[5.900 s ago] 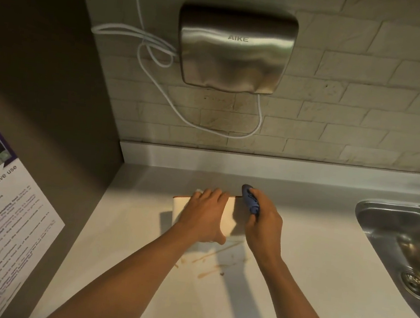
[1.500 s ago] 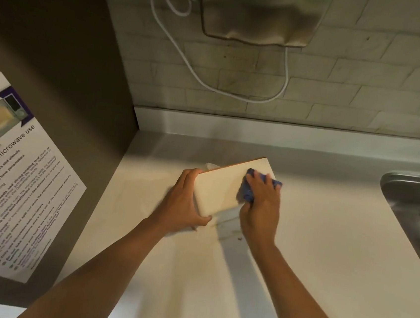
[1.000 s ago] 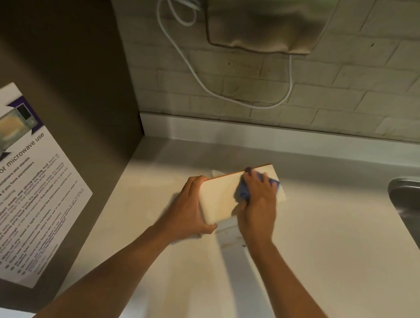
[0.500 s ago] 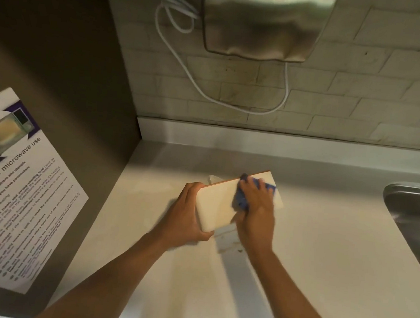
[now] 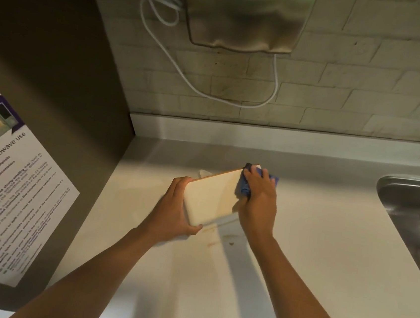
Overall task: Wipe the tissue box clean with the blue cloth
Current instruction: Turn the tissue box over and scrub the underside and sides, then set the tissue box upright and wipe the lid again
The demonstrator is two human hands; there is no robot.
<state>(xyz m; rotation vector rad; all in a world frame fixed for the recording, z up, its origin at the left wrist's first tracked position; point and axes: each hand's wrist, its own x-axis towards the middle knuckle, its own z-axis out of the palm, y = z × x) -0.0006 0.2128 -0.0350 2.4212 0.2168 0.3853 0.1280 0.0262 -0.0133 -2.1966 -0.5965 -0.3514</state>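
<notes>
A cream tissue box (image 5: 211, 198) with a thin orange edge is tilted up off the white counter (image 5: 324, 248), its broad face turned toward me. My left hand (image 5: 175, 209) grips the box at its left end, thumb under the near corner. My right hand (image 5: 258, 202) presses a bunched blue cloth (image 5: 245, 185) against the right end of that face; fingers cover most of the cloth. A bit of white tissue (image 5: 202, 173) shows behind the box's top edge.
Brown streaks and a small spot (image 5: 231, 244) mark the counter just in front of the box. A steel sink (image 5: 415, 219) lies at the right. A metal hand dryer (image 5: 247, 15) with a white cable hangs on the tiled wall. A microwave-use notice (image 5: 6, 189) is on the left panel.
My right hand has slid the cloth slightly toward the box's far right corner. The left hand keeps its hold. Several seconds ago the box lay flatter with my left hand on top.
</notes>
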